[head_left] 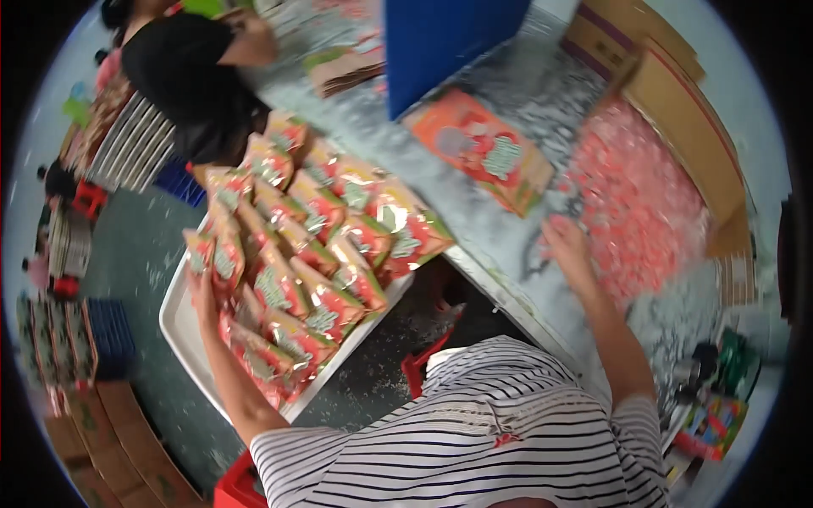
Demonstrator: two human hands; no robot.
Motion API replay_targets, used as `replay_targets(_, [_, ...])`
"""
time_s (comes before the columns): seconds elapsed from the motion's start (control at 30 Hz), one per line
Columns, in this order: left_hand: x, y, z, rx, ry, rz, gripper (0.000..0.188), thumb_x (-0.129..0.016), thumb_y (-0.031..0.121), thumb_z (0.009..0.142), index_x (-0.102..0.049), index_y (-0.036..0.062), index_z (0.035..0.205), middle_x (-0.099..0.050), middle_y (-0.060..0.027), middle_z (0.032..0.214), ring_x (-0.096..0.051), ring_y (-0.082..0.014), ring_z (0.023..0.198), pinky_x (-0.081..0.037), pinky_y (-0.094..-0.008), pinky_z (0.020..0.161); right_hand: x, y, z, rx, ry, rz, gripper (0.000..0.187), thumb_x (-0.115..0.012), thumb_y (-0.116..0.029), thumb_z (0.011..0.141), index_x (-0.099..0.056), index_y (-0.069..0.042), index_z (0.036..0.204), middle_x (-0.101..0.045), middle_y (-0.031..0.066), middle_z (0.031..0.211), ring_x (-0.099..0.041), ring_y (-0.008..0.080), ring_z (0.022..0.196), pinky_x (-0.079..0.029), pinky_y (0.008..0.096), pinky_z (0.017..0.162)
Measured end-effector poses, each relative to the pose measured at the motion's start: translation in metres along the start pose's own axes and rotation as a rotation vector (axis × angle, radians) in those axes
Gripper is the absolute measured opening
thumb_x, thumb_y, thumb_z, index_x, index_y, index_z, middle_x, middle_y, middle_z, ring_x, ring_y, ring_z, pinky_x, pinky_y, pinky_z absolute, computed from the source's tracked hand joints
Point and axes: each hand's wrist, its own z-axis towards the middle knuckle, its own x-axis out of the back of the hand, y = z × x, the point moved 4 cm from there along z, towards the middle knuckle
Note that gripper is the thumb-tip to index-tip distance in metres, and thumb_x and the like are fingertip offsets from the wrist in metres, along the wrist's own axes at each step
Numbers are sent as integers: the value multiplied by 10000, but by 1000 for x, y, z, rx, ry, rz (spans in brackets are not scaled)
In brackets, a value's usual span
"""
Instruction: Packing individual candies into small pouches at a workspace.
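Observation:
My left hand [203, 298] is at the left side of a white tray [182, 320], its fingers closed on the lower part of a shiny red-and-green pouch [200, 247]. Many similar filled pouches [318, 224] stand leaning in rows in that tray. Over the worktable, my right hand [567, 245] is bent at the near left edge of a heap of small pink wrapped pieces [639, 195]. Motion blurs its fingers, so their grip is unclear. Just beyond it, a flat orange-red pouch [483, 152] lies on the table.
A blue upright panel [445, 51] stands on the worktable [500, 245], beside a stack of flat pouches [343, 68]. Cardboard [690, 127] borders the pink heap. A person in black [190, 80] works at the far left. Brown cartons [118, 440] stand on the floor, lower left.

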Motion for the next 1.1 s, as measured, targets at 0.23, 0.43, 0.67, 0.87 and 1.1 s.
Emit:
replay_targets(0.23, [-50,67,-15,-112,180,390,550,-595,292,929,-459,-20,1362,-540,-178,1282,-535,-208,1142,-442,-276,913,-18,-8,86,260,324,-465,670,-710,-596,738,-676,60,867,-671,218,821,-675,301,777,-529,393,677])
replay_targets(0.43, [-163,132,-106,73,-48,66,457,-585,235,953,-501,-39,1309,-582,-138,1259,-555,-220,1132,-434,-317,952,-35,-13,111,136,505,-424,601,-778,-546,668,-676,9,876,-668,219,974,-646,352,945,-519,417,797])
replay_targets(0.67, [-210,146,-164,-110,-83,349,370,-588,223,946,-587,-22,1223,-464,-200,1348,-453,-280,1267,-409,-359,1011,-32,8,116,-15,268,72,335,-734,-330,822,-662,-3,833,-662,69,819,-617,135,732,-498,305,650])
replay_targets(0.87, [-313,219,-207,-456,-355,421,289,-550,114,945,-597,-30,1192,-527,-147,1300,-535,-251,1172,-418,-341,979,5,-9,40,124,9,433,234,-608,-240,940,-661,-24,869,-612,-15,733,-527,43,643,-445,237,570])
replay_targets(1.1, [-441,312,-327,-1230,-1103,377,593,-602,-64,682,-540,27,1264,-484,-178,1370,-459,-413,1220,-428,-460,989,58,-24,-88,261,-280,326,196,-658,-121,884,-607,13,751,-588,-17,634,-503,32,610,-425,241,523])
